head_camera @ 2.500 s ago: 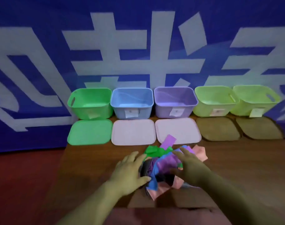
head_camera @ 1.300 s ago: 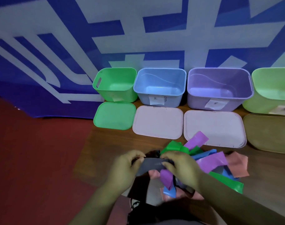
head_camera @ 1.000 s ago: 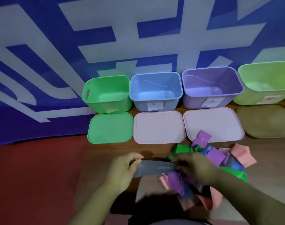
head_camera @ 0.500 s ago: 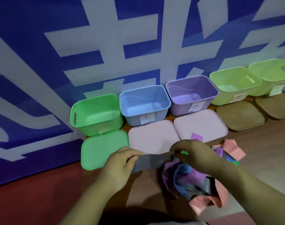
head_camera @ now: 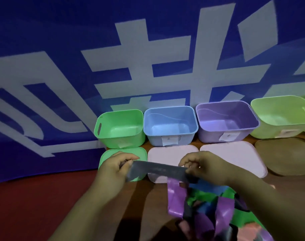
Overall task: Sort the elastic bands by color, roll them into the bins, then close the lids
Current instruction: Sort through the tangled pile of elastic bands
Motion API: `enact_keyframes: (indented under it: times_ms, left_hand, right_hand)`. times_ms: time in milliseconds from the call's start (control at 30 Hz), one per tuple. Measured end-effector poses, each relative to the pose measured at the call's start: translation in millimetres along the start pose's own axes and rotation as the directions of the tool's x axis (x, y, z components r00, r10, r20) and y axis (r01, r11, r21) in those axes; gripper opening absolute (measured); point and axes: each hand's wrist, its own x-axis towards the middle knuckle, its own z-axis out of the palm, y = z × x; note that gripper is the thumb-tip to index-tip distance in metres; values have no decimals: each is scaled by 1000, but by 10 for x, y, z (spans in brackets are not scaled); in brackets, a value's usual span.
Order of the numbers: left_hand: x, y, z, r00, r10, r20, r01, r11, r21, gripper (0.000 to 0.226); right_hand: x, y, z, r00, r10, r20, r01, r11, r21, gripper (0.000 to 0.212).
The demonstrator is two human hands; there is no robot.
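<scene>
- Two hands, one grey band [head_camera: 158,170]: the left hand [head_camera: 113,171] pinches one end between thumb and curled fingers, and the right hand [head_camera: 205,166] pinches the other. The strip runs taut between them above the green lid [head_camera: 106,158] and a pink lid [head_camera: 165,152].
- Trouble underneath: a purple band [head_camera: 176,197] appears to hang off the grey strip by the right hand, with the green-and-blue tangle [head_camera: 205,193] beneath.
- Best play, I reckon: slide that purple loop off first, or it gets wound in.
- Then roll from one end, tight, edges aligned.
- Green bin [head_camera: 120,141], blue bin [head_camera: 153,138], purple bin [head_camera: 210,138] and yellow-green bin [head_camera: 270,134] stand open. None is grey, and the labels are too small to read.
</scene>
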Motion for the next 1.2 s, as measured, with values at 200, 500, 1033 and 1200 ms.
enact_keyframes:
  times_ms: [200, 500, 1033, 1200]
  left_hand:
    - [-379, -406, -147, 985, -169, -27, 167, 984, -61, 36]
    - [-755, -1345, -328, 929, -363, 78, 367, 929, -41, 30]
    - [-361, -2585, -247, 873, -451, 187, 421, 889, 181, 19]
    - [-287, -2786, -197, 893, -428, 139, 369, 873, 319, 37]
  right_hand:
    - [288, 18, 280, 989, -10, 151, 29, 992, -127, 24]
    - [699, -251, 972, 960, 65, 273, -1, 974, -226, 17]
    - [1270, -100, 1964, 895, 419, 153, -351, 873, -338, 25]
    - [1195, -39, 1980, 911, 412, 34, -363, 836, -411, 39]
